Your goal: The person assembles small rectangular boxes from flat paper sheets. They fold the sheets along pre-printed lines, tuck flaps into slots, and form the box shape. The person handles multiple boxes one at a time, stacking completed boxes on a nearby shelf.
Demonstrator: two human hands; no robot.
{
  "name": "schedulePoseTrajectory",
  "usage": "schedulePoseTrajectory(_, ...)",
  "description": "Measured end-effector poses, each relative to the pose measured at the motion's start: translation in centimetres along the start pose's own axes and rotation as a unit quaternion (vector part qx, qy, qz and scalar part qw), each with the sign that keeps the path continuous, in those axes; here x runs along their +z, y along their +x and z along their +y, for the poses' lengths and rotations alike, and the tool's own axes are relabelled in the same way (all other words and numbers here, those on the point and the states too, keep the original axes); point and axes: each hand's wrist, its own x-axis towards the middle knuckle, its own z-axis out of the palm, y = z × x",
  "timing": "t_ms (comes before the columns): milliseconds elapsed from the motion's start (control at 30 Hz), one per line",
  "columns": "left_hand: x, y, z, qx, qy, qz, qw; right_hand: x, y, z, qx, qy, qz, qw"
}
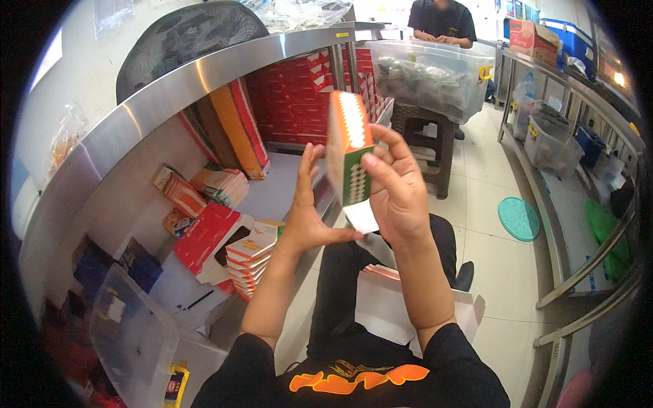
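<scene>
My right hand [401,190] grips a small orange, green and white cardboard box [355,170] by its side, thumb on the green panel. The box is raised in front of me with its lower white flap hanging out. To its left, my left hand [307,214] is open, fingers spread upward and thumb stretched toward the flap; I cannot tell whether the thumb touches it. On my lap lies an open white carton [381,302] with orange-edged pieces showing at its far end.
On the low shelf at left stand a stack of similar boxes [250,255] and an open red carton [204,238]. Red cartons [289,102] are piled under the steel table [197,75]. Ahead, a clear bin [428,81] sits on a stool [435,149]; a person [442,24] is behind it.
</scene>
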Motion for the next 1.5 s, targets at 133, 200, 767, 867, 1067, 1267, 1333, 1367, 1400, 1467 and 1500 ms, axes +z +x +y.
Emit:
schedulePoseTrajectory(133,-1.4,-0.1,0.5,-0.077,0.002,-0.057,0.995,-0.5,-0.9,1.8,0.079,0.030,-0.030,0.996)
schedulePoseTrajectory(200,-1.6,0.2,-0.8,-0.101,-0.025,-0.028,0.994,-0.2,-1.3,1.8,0.070,-0.032,-0.054,0.996)
schedulePoseTrajectory(767,0.2,2.3,-5.1,-0.186,0.000,0.089,0.978,-6.8,-0.8,4.5,-0.196,-0.564,-0.038,0.801)
schedulePoseTrajectory(867,1.5,2.9,-5.4,-0.130,-0.047,0.014,0.990,-9.4,0.2,4.5,-0.137,-0.539,0.023,0.831)
schedulePoseTrajectory(1067,3.7,3.2,-8.7,-0.240,-0.120,0.010,0.963,-13.2,0.5,5.0,-0.097,-0.553,-0.003,0.827)
schedulePoseTrajectory(1267,5.7,2.4,-13.2,-0.306,-0.172,0.072,0.934,-16.0,1.9,7.9,-0.084,-0.566,0.008,0.820)
schedulePoseTrajectory(1333,5.1,1.2,-14.0,-0.328,-0.132,0.111,0.929,-16.5,1.9,9.2,-0.070,-0.561,-0.003,0.825)
schedulePoseTrajectory(1367,5.3,0.9,-14.7,-0.338,-0.120,0.129,0.925,-16.9,1.6,9.5,-0.034,-0.533,-0.016,0.845)
schedulePoseTrajectory(1400,5.5,1.0,-15.1,-0.325,-0.091,0.116,0.934,-17.3,1.5,9.9,-0.019,-0.528,-0.011,0.849)
schedulePoseTrajectory(1467,6.0,0.1,-15.4,-0.316,-0.029,0.088,0.944,-18.6,0.9,11.0,-0.020,-0.544,0.010,0.839)
schedulePoseTrajectory(1500,6.7,-0.3,-16.0,-0.318,-0.017,0.078,0.945,-19.2,1.0,11.2,-0.041,-0.548,0.022,0.835)
